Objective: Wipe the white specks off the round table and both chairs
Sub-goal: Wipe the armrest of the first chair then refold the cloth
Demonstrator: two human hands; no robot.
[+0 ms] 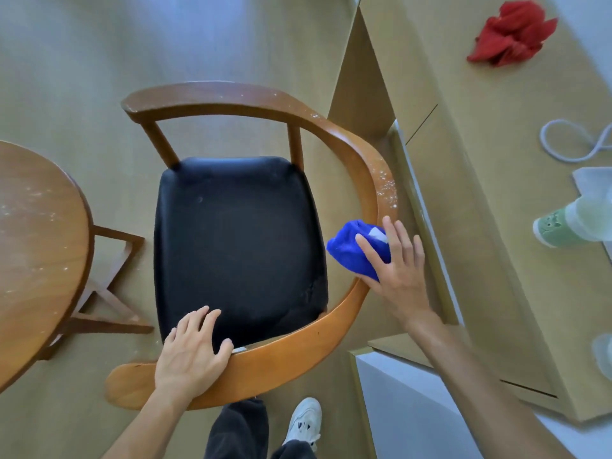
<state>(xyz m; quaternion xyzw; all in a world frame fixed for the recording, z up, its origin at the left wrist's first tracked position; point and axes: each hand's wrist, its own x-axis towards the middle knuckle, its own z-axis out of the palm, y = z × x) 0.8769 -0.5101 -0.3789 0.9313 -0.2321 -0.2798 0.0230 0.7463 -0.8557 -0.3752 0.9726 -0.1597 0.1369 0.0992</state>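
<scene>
A wooden chair (344, 140) with a curved rail and a black seat (238, 233) stands below me. White specks (386, 188) dot the rail's right bend and its far stretch. My right hand (395, 266) presses a bunched blue cloth (351, 250) onto the right side of the rail, just below the speckled patch. My left hand (190, 356) grips the near part of the rail, fingers curled over its inner edge. The round wooden table (36, 246) at the left edge carries scattered white specks too. Only one chair is in view.
A tan cabinet (496, 200) stands close against the chair's right side; on it lie a red cloth (511, 33), a white cord (569, 140) and a spray bottle (573, 223). A white box (417, 405) sits at lower right. My shoe (304, 422) is behind the chair.
</scene>
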